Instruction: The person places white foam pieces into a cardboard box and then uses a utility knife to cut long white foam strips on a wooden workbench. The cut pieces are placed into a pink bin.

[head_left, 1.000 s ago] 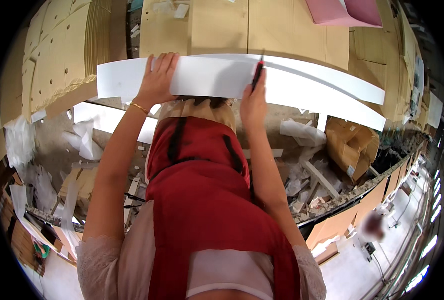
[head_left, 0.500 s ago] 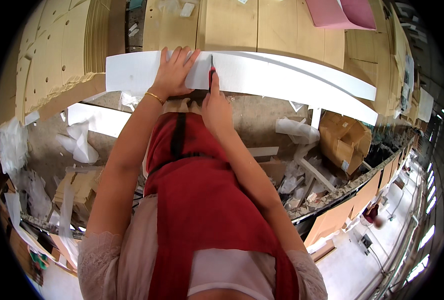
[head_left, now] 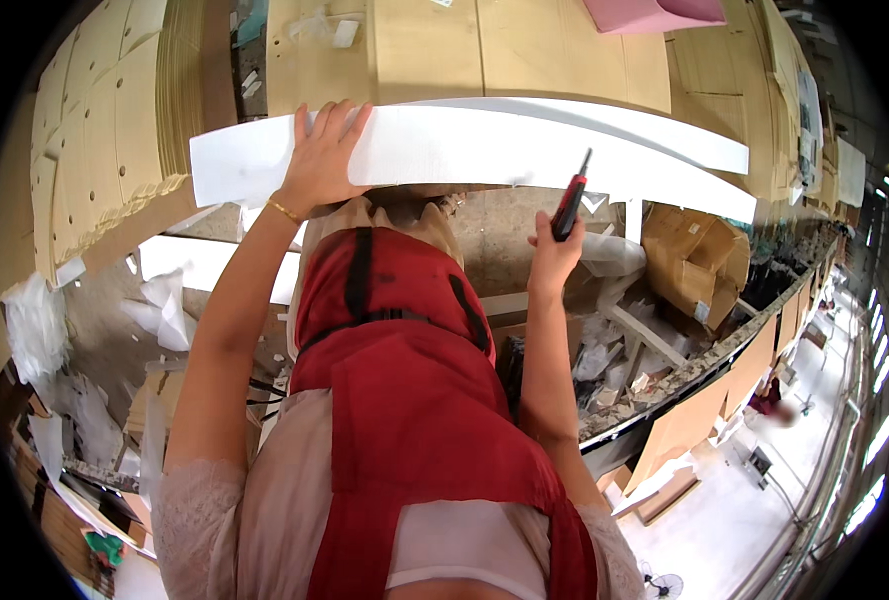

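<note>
A long white foam-like strip (head_left: 455,150) lies across the front edge of the brown cardboard sheets. My left hand (head_left: 323,165) rests flat on its left part, fingers spread toward the far edge. In my right hand (head_left: 555,262) is a red and black utility knife (head_left: 569,207), its narrow blade pointing up and away. The knife is over the strip's near edge, right of the middle; whether the tip touches the strip I cannot tell. Behind the strip's right half runs a second white strip (head_left: 665,140), partly overlapped.
Cardboard sheets (head_left: 550,60) spread beyond the strips, with a tall cardboard stack (head_left: 95,130) at the left. A pink folded piece (head_left: 655,12) lies far right. Below are an open cardboard box (head_left: 695,262), crumpled white plastic (head_left: 35,320) and scraps.
My right hand has moved right with the knife, away from the middle of the strip. My left hand stays on the strip; the view has shifted slightly.
</note>
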